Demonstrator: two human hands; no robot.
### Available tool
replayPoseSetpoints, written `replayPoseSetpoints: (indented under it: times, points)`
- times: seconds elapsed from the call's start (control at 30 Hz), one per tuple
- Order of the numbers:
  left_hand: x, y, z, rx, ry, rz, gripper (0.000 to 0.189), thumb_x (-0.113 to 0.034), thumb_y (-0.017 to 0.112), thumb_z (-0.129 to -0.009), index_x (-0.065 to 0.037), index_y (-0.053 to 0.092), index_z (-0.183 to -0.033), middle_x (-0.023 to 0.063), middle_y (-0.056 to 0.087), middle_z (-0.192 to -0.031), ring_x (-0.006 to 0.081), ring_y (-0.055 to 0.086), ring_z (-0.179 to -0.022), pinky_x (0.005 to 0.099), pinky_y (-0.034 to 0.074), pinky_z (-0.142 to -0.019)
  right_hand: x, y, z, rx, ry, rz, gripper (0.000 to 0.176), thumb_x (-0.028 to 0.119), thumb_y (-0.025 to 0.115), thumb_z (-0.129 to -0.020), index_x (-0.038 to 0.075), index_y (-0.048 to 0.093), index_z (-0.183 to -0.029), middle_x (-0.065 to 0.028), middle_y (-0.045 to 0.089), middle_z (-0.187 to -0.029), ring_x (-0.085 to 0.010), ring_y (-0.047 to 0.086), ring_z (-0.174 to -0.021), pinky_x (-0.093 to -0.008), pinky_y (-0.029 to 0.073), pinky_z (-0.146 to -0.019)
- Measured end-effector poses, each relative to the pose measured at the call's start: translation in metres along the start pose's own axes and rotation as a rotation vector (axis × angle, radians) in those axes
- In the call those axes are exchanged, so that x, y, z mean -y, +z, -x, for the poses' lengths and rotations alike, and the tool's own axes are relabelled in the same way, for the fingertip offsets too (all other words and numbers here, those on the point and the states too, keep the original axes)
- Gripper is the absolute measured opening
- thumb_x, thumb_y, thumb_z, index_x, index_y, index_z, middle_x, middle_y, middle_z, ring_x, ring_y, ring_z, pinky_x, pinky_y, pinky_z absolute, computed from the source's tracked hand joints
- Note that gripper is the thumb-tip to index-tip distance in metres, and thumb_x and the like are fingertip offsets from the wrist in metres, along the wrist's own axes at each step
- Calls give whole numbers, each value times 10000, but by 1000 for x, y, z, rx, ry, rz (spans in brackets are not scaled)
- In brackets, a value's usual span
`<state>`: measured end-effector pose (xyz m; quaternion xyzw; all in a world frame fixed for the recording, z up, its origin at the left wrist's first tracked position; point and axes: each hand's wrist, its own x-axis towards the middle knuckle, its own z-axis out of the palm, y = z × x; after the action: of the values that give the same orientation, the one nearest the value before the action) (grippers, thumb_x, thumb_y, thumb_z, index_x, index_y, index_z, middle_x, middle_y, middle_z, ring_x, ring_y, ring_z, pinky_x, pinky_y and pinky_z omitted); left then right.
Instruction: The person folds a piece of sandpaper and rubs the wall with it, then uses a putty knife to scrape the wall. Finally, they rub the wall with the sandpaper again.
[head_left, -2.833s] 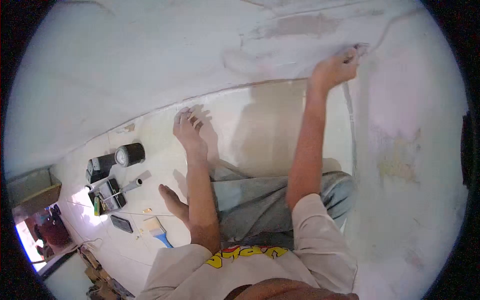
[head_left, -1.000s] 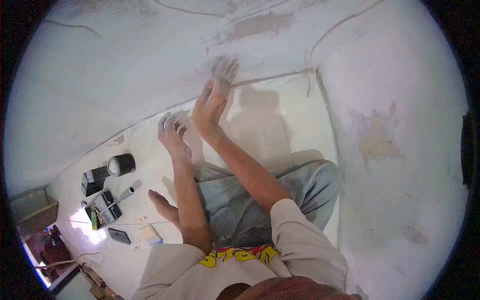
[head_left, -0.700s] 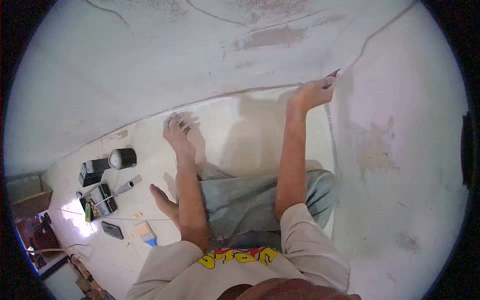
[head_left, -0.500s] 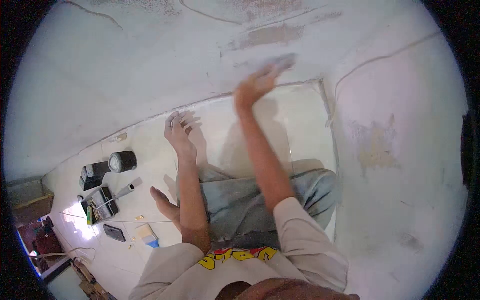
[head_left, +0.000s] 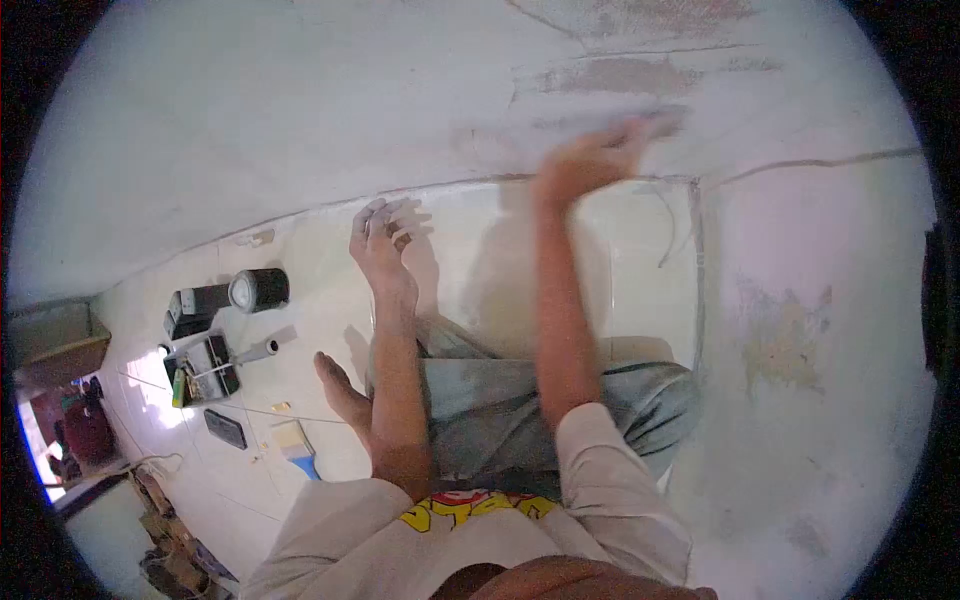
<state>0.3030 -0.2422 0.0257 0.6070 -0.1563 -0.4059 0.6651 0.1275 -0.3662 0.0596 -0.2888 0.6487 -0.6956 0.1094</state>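
Observation:
My right hand (head_left: 590,168) is closed on a flat grey piece (head_left: 664,122), smeared by motion, right at the white wall (head_left: 380,110). I cannot tell what kind of thing it is. Above it, the wall shows a rough, bare grey-brown patch (head_left: 635,74). My left hand (head_left: 380,245) hovers over the pale tiled floor near the foot of the wall, open and empty, with fingers loosely bent and apart. Its shadow falls just to its right.
To the left on the floor are a dark can (head_left: 260,290), a black tray (head_left: 213,385) with tools, a phone (head_left: 226,429) and a blue-handled paintbrush (head_left: 293,443). A side wall (head_left: 800,450) with a worn patch rises close on my right. My legs are folded below my arms.
The view has swung, so wall marks and floor things sit farther right. My right hand, still on the grey piece, appears nearer the corner. My left hand stays open.

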Motion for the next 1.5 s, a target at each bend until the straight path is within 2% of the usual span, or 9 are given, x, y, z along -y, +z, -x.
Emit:
replayPoseSetpoints:
  times: [0.1,0.37,0.6,0.8,0.93,1.07,1.2,1.37,1.5]
  points:
    - [2,3,7,64,7,-25,273,-186,558,-918,-38,547,-1147,75,632,-1002,159,583,-827,274,487,-679,26,24,92,188,-74,-187,570,59,341,-984,-57,114,-1494,-256,52,-1569,-343,24,-1469,-415,126,-1173]
    - [-2,-13,-3,-98,-35,-26,244,-190,541,-928,-46,552,-1126,65,633,-1019,156,569,-816,281,483,-689,-24,-5,-35,-95,-199,-84,344,109,378,-1002,-151,485,-1200,-329,543,-1199,-428,536,-1096,-455,358,-1029]
    - [-1,10,11,154,-51,-68,245,-170,507,-934,-17,559,-1118,88,644,-977,161,603,-790,284,496,-671,23,13,70,143,-5,-114,562,96,340,-1002,-13,123,-1509,-254,77,-1566,-362,141,-1450,-417,170,-1167]
    - [-6,7,14,282,-80,-233,296,-192,476,-953,22,532,-1149,142,668,-1038,208,664,-794,299,525,-667,1,18,34,-30,-233,11,528,95,363,-996,-104,199,-1457,-318,279,-1481,-379,379,-1345,-390,300,-1115]
    - [-4,1,10,230,-89,-181,290,-192,473,-952,16,538,-1144,140,668,-1033,203,660,-792,293,524,-663,12,-27,-57,-59,-108,-172,376,178,431,-1005,-142,534,-1174,-275,585,-1188,-374,561,-1106,-443,408,-1014]
    - [-3,15,13,266,-96,-139,279,-180,477,-940,7,546,-1135,133,670,-1027,195,654,-802,291,515,-677,17,-4,15,64,-30,-70,537,150,375,-1021,-92,194,-1465,-313,362,-1439,-380,407,-1322,-386,304,-1109]
    - [1,21,16,275,-81,-306,261,-169,477,-939,3,552,-1121,129,672,-1018,186,648,-796,291,511,-675,34,15,87,202,-32,-90,543,120,357,-1013,-93,159,-1471,-267,123,-1552,-336,142,-1454,-382,179,-1170]
    - [-5,4,14,220,-78,-184,232,-147,468,-945,2,551,-1102,127,671,-992,183,645,-773,282,510,-646,-58,-4,-21,56,-181,259,413,162,407,-1011,-148,426,-1283,-271,504,-1290,-356,506,-1185,-406,375,-1049]
    - [4,2,5,145,-67,-50,207,-132,476,-945,1,552,-1084,127,669,-973,178,643,-731,275,507,-607,22,-25,-64,52,9,-234,453,167,357,-1026,-147,364,-1353,-301,421,-1379,-361,462,-1233,-433,317,-1102]
